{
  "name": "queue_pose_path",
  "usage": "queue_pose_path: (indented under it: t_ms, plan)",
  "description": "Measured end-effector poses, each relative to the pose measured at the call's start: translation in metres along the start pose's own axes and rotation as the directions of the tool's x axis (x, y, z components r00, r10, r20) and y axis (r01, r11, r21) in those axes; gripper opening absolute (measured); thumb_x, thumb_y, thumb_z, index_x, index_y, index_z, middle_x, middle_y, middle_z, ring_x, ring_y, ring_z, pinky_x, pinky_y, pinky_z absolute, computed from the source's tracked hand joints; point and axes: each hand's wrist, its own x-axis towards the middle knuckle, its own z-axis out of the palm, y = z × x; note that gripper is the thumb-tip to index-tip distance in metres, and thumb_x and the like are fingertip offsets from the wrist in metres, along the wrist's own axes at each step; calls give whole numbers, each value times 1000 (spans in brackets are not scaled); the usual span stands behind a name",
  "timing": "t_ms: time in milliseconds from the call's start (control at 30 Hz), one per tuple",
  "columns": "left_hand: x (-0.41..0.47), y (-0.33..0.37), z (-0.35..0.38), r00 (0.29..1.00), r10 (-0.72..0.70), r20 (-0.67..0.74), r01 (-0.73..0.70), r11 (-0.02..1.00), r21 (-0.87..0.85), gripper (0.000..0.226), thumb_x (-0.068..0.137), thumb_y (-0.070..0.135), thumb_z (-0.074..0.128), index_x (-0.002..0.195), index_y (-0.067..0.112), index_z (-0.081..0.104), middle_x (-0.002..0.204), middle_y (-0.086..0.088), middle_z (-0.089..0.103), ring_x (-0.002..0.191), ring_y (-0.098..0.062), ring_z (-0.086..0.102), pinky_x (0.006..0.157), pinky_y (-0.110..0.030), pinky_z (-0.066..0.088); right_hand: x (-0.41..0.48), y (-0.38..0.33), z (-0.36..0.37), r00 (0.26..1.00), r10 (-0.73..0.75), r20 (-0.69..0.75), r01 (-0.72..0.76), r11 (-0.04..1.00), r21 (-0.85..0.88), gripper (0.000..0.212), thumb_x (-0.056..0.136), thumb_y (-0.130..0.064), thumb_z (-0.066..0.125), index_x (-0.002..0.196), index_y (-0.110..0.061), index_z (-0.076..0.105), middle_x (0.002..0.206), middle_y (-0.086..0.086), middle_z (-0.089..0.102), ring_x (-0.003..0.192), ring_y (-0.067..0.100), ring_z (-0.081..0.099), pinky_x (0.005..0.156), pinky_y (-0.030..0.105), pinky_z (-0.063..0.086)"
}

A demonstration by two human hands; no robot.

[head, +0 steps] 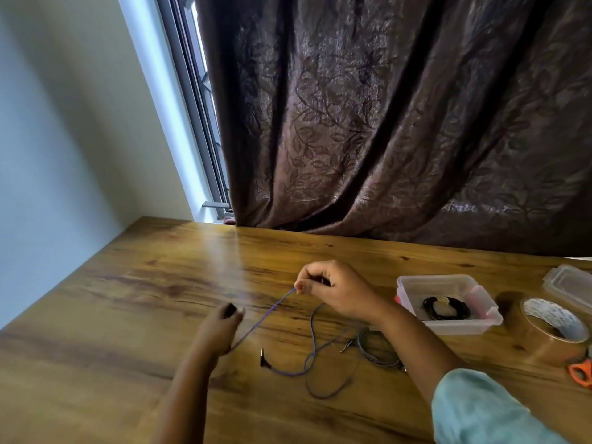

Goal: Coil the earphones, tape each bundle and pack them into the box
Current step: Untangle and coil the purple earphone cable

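Right hand [333,288]: fingers pinched shut on the purple earphone cable [314,342], held above the wooden table [128,299], left of the clear plastic box [448,302].
Left hand [221,326]: closed around the same cable further left of the box; a dark piece sits at its fingertips, blurred.
Cable run: taut between the two hands, then slack down to the table, ending in an angled plug [264,358].
Second earphones [379,347]: dark, loosely coiled on the table just in front of the box.
Box: open, a black bundle [445,307] inside.
Lid [570,285]: right of the box.
Tape roll [552,328]: brown, just right of the box.
Scissors [581,371]: orange handles, beyond the tape.
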Motion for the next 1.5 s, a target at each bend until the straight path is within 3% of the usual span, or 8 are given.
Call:
queue_pose_path:
  t_ms: [200, 300, 467, 567, 933, 1167, 1300, 1500]
  plan:
    - [-19, 12, 11, 964, -97, 249, -8, 921, 389, 12, 94, 12, 49, 86, 8, 57, 71, -9, 52, 45, -16, 49, 44, -22, 38, 3, -3, 5, 998, -16, 64, 21, 996, -84, 10, 91, -29, 61, 84, -26, 68, 80, -10, 65, 72, 1, 56, 67, 22, 44]
    - [-22, 27, 9, 949, 11, 314, -186, 826, 532, 22, 96, 12, 46, 104, 4, 64, 100, -13, 65, 93, -20, 65, 73, -22, 42, 3, -6, 7, 995, -19, 101, 30, 994, -104, 11, 91, -28, 62, 88, -22, 70, 81, -12, 66, 72, 0, 57, 68, 24, 47]
    - [-53, 74, 7, 939, 278, 201, -240, 951, -193, 40, 100, 38, 34, 98, 12, 65, 86, -1, 68, 78, -11, 65, 71, -24, 51, 5, -9, 10, 995, -80, 63, 90, 979, -185, 11, 90, -30, 61, 86, -23, 69, 82, -7, 67, 76, 10, 60, 68, 37, 50]
    - [-68, 85, 14, 860, 382, 337, -355, 924, -143, 45, 97, 43, 33, 92, 9, 62, 63, -1, 56, 45, -1, 47, 45, -14, 38, 4, -9, 6, 997, -74, 33, 78, 987, -140, 14, 92, -23, 56, 90, -19, 70, 83, -3, 69, 75, 12, 63, 67, 39, 52]
    - [-51, 57, -1, 899, 430, 84, -420, 901, -109, 28, 92, 25, 56, 70, 9, 62, 38, 14, 44, 38, 3, 40, 49, -17, 30, -9, 5, -8, 995, 29, 100, -16, 992, -124, 18, 94, -33, 56, 78, -37, 63, 66, 0, 62, 54, 9, 44, 53, 30, 35]
    - [-44, 54, 3, 812, 579, 71, -577, 781, 239, 32, 96, 39, 43, 100, 16, 65, 90, -3, 68, 86, -18, 61, 77, -32, 47, -5, -1, -4, 998, -1, 60, 14, 976, -219, 15, 95, -28, 53, 85, -25, 63, 79, -10, 62, 69, 8, 55, 64, 31, 44]
    - [-64, 82, 27, 757, 640, 134, -640, 767, -47, 34, 94, 43, 38, 85, 23, 66, 72, 6, 65, 66, 0, 60, 64, -26, 49, -2, -10, 4, 992, -108, 64, 116, 985, -127, 12, 94, -19, 53, 94, -19, 65, 86, -2, 66, 78, 11, 60, 69, 32, 48]
    - [-41, 56, -3, 779, 585, -223, -562, 811, 164, 54, 77, 62, 50, 57, 12, 58, 45, 5, 49, 46, -4, 46, 51, -25, 33, -6, 2, -32, 999, -32, 6, 32, 996, -82, 11, 89, -33, 63, 79, -32, 65, 72, 10, 64, 65, 28, 56, 60, 41, 46]
